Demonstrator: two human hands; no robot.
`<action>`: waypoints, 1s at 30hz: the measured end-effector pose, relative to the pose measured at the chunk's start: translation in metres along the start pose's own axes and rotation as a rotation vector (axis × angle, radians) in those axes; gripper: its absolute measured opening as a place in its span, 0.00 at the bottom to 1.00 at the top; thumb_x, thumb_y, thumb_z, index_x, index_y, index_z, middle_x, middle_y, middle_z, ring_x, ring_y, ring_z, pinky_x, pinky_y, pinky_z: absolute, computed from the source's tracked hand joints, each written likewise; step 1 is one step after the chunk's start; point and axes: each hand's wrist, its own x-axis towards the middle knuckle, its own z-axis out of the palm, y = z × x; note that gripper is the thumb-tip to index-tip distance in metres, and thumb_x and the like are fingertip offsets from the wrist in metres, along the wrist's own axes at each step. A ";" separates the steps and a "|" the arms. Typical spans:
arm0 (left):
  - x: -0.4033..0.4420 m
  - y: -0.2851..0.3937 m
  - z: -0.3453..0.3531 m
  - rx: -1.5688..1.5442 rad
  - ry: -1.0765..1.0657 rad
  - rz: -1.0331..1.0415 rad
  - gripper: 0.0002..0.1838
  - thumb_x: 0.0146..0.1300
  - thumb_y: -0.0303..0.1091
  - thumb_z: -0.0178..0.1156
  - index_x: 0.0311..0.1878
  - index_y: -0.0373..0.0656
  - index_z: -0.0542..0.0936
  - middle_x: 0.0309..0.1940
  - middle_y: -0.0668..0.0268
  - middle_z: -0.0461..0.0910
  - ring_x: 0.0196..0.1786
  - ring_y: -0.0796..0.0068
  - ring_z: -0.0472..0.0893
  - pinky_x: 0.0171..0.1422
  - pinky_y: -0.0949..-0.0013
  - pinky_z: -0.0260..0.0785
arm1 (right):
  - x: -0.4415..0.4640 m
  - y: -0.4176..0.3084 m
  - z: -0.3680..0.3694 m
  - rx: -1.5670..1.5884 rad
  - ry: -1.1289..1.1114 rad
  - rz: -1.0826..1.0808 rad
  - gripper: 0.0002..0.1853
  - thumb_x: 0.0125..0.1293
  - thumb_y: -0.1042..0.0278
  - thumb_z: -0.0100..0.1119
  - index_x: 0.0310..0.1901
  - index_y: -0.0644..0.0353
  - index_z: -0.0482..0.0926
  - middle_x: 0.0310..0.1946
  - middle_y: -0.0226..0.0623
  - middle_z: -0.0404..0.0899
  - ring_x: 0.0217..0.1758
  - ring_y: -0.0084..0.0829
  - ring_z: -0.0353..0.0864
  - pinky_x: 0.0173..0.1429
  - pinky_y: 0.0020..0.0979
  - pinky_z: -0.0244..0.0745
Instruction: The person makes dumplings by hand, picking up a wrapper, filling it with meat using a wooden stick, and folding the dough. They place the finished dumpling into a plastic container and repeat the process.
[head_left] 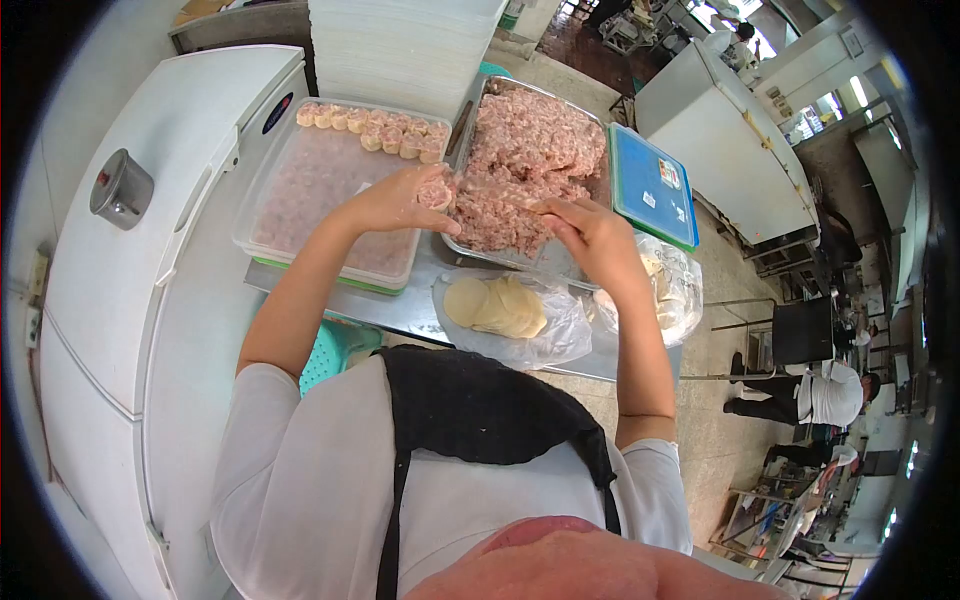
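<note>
My left hand (395, 203) is curled around an open-topped meat dumpling (433, 192), at the left edge of a metal tray. Pink minced meat (540, 130) fills that tray (520, 262), heaped at its far end and lower near me. My right hand (600, 245) is closed over the near right part of the meat, gripping a slim spatula-like tool that points left towards the dumpling; its exact shape is hard to make out. Nearer me, round dough wrappers (492, 306) lie fanned out on a plastic bag (565, 335).
Left of the tray, rows of finished dumplings (385, 130) stand on a lidded plastic box (330, 195). A blue-lidded container (652, 185) and a bagged stack of wrappers (672, 290) are on the right. A white freezer (230, 230) borders the left; people work farther off right.
</note>
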 end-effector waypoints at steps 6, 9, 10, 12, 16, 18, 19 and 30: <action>-0.006 0.020 -0.030 -0.197 -0.085 -0.030 0.27 0.48 0.47 0.76 0.45 0.38 0.79 0.39 0.62 0.81 0.46 0.69 0.78 0.54 0.67 0.69 | 0.003 -0.028 0.041 0.080 0.002 -0.004 0.13 0.67 0.65 0.59 0.50 0.61 0.81 0.36 0.47 0.82 0.38 0.44 0.82 0.43 0.36 0.75; -0.010 -0.014 -0.038 -0.075 0.013 -0.038 0.30 0.49 0.50 0.75 0.47 0.39 0.78 0.40 0.58 0.81 0.46 0.66 0.79 0.53 0.65 0.70 | 0.008 -0.018 0.052 0.212 -0.082 0.055 0.14 0.67 0.65 0.59 0.50 0.62 0.80 0.38 0.47 0.82 0.40 0.46 0.82 0.45 0.37 0.75; -0.012 -0.027 -0.045 -0.032 -0.066 -0.035 0.30 0.49 0.50 0.75 0.48 0.39 0.78 0.40 0.57 0.81 0.46 0.66 0.80 0.52 0.65 0.71 | 0.003 -0.017 0.050 0.168 -0.088 0.105 0.14 0.67 0.66 0.59 0.50 0.63 0.80 0.39 0.48 0.82 0.41 0.46 0.81 0.46 0.37 0.75; -0.016 -0.051 -0.061 0.011 -0.147 -0.037 0.29 0.49 0.49 0.74 0.48 0.38 0.78 0.40 0.56 0.81 0.45 0.66 0.80 0.51 0.64 0.71 | -0.012 -0.005 0.051 0.166 -0.055 0.155 0.15 0.68 0.65 0.60 0.51 0.65 0.80 0.39 0.47 0.83 0.41 0.42 0.82 0.46 0.36 0.74; -0.021 -0.127 -0.090 0.089 -0.021 -0.242 0.26 0.52 0.46 0.71 0.49 0.39 0.78 0.42 0.55 0.81 0.45 0.61 0.79 0.52 0.63 0.71 | -0.062 0.028 0.069 0.303 0.077 0.293 0.14 0.67 0.64 0.61 0.50 0.63 0.81 0.35 0.42 0.83 0.35 0.36 0.82 0.42 0.31 0.74; -0.013 -0.149 -0.094 0.180 0.027 -0.246 0.24 0.54 0.44 0.69 0.48 0.37 0.78 0.46 0.51 0.81 0.47 0.57 0.81 0.52 0.61 0.72 | -0.086 0.040 0.072 0.455 0.079 0.556 0.14 0.68 0.65 0.61 0.50 0.65 0.81 0.29 0.31 0.80 0.31 0.22 0.74 0.37 0.24 0.70; -0.008 -0.152 -0.096 0.250 0.119 -0.263 0.26 0.55 0.44 0.68 0.52 0.37 0.76 0.47 0.51 0.81 0.48 0.55 0.80 0.53 0.60 0.72 | -0.094 0.040 0.069 0.458 0.080 0.557 0.14 0.68 0.65 0.61 0.50 0.65 0.81 0.29 0.31 0.80 0.31 0.22 0.74 0.37 0.24 0.70; 0.035 -0.150 -0.072 0.363 0.300 -0.409 0.40 0.61 0.35 0.63 0.73 0.41 0.55 0.54 0.43 0.77 0.57 0.48 0.78 0.61 0.54 0.69 | -0.132 0.061 0.066 0.412 0.098 0.697 0.16 0.72 0.58 0.55 0.48 0.64 0.82 0.28 0.34 0.80 0.31 0.28 0.76 0.39 0.29 0.70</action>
